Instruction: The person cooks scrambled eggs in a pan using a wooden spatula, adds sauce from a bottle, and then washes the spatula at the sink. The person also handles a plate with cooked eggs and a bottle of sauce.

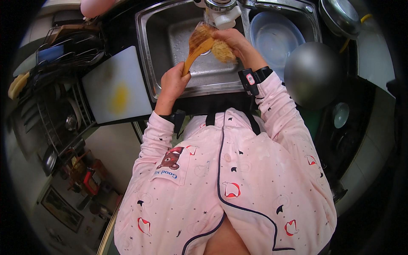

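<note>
Over the left basin of a steel double sink (pixel 220 90), my left hand (pixel 174 81) grips the handle of a wooden spatula (pixel 195 52), its broad head pointing up toward the tap. My right hand (pixel 234 41) is closed on a tan fibrous scrubber (pixel 224 52), whose lower part hangs out beside the spatula's head. The white fitting of the tap (pixel 224 19) is just above my right hand, and water seems to stream from it onto the spatula. Drops lie on the basin floor.
A pale plastic basin (pixel 274 38) stands in the sink's right bowl, with a rounded metal object (pixel 310 76) beside it. A stained white cutting board (pixel 118 86) lies left of the sink, near a wire dish rack (pixel 51 127). A metal pan (pixel 341 16) is at upper right.
</note>
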### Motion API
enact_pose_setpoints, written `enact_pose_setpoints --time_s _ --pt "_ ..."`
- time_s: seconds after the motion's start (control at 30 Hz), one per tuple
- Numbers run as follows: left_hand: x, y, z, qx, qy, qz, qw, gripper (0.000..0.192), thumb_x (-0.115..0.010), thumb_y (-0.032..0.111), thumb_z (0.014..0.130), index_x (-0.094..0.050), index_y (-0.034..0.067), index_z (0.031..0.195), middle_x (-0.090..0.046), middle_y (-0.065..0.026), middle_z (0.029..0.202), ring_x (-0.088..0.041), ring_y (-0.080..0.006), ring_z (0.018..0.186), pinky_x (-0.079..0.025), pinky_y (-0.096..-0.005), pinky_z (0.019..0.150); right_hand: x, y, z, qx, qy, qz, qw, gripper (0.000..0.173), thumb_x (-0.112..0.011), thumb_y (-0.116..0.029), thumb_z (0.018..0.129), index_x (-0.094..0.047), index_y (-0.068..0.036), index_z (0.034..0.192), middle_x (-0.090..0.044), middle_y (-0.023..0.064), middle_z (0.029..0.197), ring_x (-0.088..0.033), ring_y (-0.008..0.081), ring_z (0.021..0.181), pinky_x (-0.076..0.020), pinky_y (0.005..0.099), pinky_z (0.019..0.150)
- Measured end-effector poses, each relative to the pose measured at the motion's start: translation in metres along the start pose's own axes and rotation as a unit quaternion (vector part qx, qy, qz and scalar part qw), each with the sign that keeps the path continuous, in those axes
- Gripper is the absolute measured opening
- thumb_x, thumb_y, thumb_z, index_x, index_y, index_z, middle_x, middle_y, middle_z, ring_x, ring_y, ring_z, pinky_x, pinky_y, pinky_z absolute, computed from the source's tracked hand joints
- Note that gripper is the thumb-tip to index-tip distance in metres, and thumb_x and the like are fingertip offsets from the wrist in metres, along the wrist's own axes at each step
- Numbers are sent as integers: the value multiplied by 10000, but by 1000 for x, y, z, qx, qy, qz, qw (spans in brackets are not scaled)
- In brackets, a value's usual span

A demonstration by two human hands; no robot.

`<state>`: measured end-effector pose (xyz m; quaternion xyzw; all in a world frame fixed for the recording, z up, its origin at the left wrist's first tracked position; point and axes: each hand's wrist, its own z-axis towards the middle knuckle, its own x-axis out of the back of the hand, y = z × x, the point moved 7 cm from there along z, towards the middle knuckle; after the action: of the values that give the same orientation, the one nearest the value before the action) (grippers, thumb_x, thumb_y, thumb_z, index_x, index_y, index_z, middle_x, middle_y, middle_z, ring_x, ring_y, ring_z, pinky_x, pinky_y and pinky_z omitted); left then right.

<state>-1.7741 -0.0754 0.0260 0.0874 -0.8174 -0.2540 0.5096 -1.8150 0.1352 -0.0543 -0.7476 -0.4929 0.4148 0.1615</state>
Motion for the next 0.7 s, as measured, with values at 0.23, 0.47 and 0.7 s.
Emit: enact_pose_setpoints --time_s 0.23,0.47,0.7 --pt "1 5 1 -14 -4 12 1000 184 -617 181 789 -546 53 901 -595 -195 808 -576 -398 801 -451 -431 670 3 13 8 7 -3 -53 999 351 -694 -192 800 -587 80 995 -645 119 890 -661 190 746 -543 294 647" --pt "8 -3 1 18 32 28 999 165 -605 194 770 -550 68 862 -618 -169 791 -595 -385 799 -461 -453 665 21 -2 4 121 175 -254 944 410 -700 -233 768 -600 6 1086 -638 133 968 -646 246 842 -528 322 726" --pt "-5 3 3 -15 16 84 996 150 -607 173 763 -555 68 857 -626 -172 798 -604 -383 796 -466 -465 675 -56 -25 -62 395 85 -670 623 321 -594 -124 810 -618 -187 1124 -542 97 1143 -556 264 1029 -523 397 755"
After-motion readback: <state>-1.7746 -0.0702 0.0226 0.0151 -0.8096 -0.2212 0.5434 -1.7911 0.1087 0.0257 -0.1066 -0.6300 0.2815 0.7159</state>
